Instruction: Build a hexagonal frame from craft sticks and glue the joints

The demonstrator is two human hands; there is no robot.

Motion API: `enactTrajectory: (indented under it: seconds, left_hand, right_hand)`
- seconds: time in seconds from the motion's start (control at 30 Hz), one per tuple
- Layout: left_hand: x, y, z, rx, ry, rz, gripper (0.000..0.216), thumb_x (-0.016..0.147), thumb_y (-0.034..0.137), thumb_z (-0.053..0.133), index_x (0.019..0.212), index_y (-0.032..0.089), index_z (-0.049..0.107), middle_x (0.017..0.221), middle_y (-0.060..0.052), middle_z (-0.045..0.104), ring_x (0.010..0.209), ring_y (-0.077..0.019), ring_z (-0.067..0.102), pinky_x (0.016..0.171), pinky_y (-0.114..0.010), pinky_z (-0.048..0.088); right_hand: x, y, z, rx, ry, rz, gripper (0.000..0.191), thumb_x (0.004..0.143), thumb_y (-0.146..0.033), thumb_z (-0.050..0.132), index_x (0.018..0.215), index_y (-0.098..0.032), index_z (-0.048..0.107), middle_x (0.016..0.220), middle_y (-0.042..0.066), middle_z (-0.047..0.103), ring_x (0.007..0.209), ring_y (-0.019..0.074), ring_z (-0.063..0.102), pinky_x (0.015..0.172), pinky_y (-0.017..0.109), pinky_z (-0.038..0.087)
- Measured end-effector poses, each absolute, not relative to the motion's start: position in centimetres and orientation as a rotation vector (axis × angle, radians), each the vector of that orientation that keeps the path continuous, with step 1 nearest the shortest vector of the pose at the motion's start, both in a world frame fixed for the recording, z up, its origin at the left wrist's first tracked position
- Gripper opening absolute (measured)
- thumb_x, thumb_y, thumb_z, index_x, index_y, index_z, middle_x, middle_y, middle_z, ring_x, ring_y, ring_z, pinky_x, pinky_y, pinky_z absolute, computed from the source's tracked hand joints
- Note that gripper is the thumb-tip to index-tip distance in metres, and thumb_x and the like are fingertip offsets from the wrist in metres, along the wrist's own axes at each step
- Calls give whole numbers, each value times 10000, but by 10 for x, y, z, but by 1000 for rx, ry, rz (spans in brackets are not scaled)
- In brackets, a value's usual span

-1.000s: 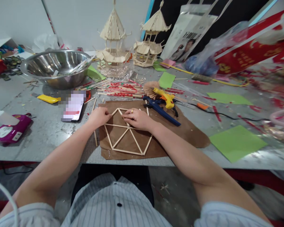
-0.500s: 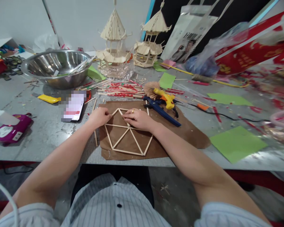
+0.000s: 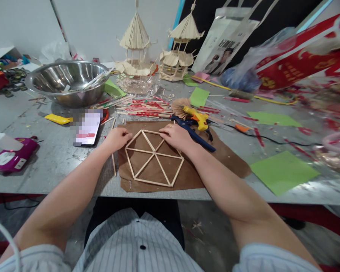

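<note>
Two hands on a stick hexagon

Two hands rest at the top corners of the stick frame [image 3: 154,156], and I watch them from far away. The stick frame is a flat six-sided shape made of thin wooden sticks, with more sticks crossing in the middle. It lies on a sheet of brown paper [image 3: 215,158] near the front edge of the grey worktop [image 3: 45,158].

My left hand [image 3: 117,138] sits at the upper left corner of the frame. Its fingers are curled in, and the tips touch the stick there. I cannot tell if they pinch it or just press on it.

My right hand [image 3: 177,136] sits at the upper right corner. Its fingers are spread flat and lie on the frame's edge. They grip nothing.

Just past the right hand lies a yellow glue gun [image 3: 197,117], and a blue tool [image 3: 194,133] lies just beside the knuckles. A phone [image 3: 86,127] lies left of the left hand. Behind the paper is a pile of sticks with red wrappers [image 3: 144,107]. Farther back stand a big metal bowl [image 3: 66,81] and two small stick towers [image 3: 136,49]. A green paper [image 3: 283,170] lies off to the right.
</note>
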State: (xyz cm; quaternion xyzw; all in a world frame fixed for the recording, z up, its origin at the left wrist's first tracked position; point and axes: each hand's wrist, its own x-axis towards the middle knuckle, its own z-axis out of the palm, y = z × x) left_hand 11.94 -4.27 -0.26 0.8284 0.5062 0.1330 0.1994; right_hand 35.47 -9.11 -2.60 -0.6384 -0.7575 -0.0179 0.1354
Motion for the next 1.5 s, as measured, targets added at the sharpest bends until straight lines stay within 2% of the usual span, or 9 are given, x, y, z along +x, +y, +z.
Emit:
enactTrajectory:
  seconds: [0.23, 0.37, 0.53, 0.63, 0.87, 1.07, 1.27, 1.37, 1.5]
  left_hand:
    - [115, -40, -3, 2333, 1551, 536, 340, 739, 408, 395, 755, 168, 636, 676, -37, 631, 646, -161, 547, 602, -253, 382]
    - [109, -39, -2, 2399, 1719, 605, 327, 761, 373, 373, 872, 195, 623, 821, -52, 641, 775, -193, 560, 683, -282, 393]
    - [101, -38, 7, 2412, 1914, 699, 299, 765, 297, 372, 933, 207, 602, 951, -83, 607, 936, -240, 502, 775, -341, 375]
    - [95, -34, 13, 2403, 2024, 735, 305, 763, 308, 374, 924, 210, 613, 1005, -99, 582, 1007, -277, 446, 845, -410, 323]
    - [87, -30, 17, 2338, 2190, 497, 388, 776, 400, 330, 965, 219, 616, 1112, -116, 529, 1079, -338, 365, 860, -486, 266]
    - [86, -26, 12, 2450, 2196, 323, 363, 736, 414, 397, 920, 206, 631, 1064, -117, 560, 1050, -306, 406, 841, -416, 333]
    - [86, -27, 12, 2444, 2086, 216, 396, 737, 424, 384, 898, 165, 635, 963, -148, 609, 979, -303, 488, 812, -398, 368]
    - [90, -32, 13, 2416, 2050, 133, 398, 734, 454, 384, 898, 189, 631, 930, -128, 629, 911, -280, 541, 754, -366, 405]
    - [92, -35, 11, 2411, 2021, 4, 386, 705, 477, 416, 905, 222, 625, 948, -113, 634, 873, -273, 567, 708, -351, 428]
  right_hand:
    - [357, -90, -26, -1871, -2143, -95, 242, 808, -274, 415, 829, -192, 642, 882, 48, 629, 859, 172, 537, 735, 266, 395]
    - [360, -88, -29, -1868, -2041, -127, 239, 807, -255, 409, 840, -194, 638, 881, 57, 626, 857, 188, 534, 737, 289, 402]
    - [362, -89, -29, -1666, -1781, -264, 277, 794, -191, 381, 989, -170, 577, 1005, 88, 585, 937, 194, 515, 818, 316, 394]
    - [360, -93, -24, -1591, -1757, -282, 245, 789, -210, 395, 945, -166, 579, 961, 84, 591, 883, 185, 531, 791, 303, 402]
    - [355, -102, -14, -1615, -1920, -57, 186, 782, -252, 446, 838, -193, 613, 841, 45, 625, 765, 159, 560, 684, 260, 403]
    - [351, -103, -10, -1754, -1972, -41, 222, 782, -350, 465, 827, -207, 628, 777, 24, 655, 719, 153, 575, 612, 239, 362]
    - [351, -105, -4, -1843, -2204, 121, 451, 785, -528, 368, 649, -185, 626, 608, 20, 620, 578, 125, 533, 495, 226, 273]
    - [349, -108, -2, -1798, -2337, 317, 392, 689, -576, 477, 690, -212, 623, 662, -8, 632, 591, 113, 533, 490, 210, 287]
    - [344, -112, 0, -1769, -2448, 448, 319, 632, -491, 581, 800, -223, 618, 767, -8, 639, 632, 115, 543, 496, 203, 318]
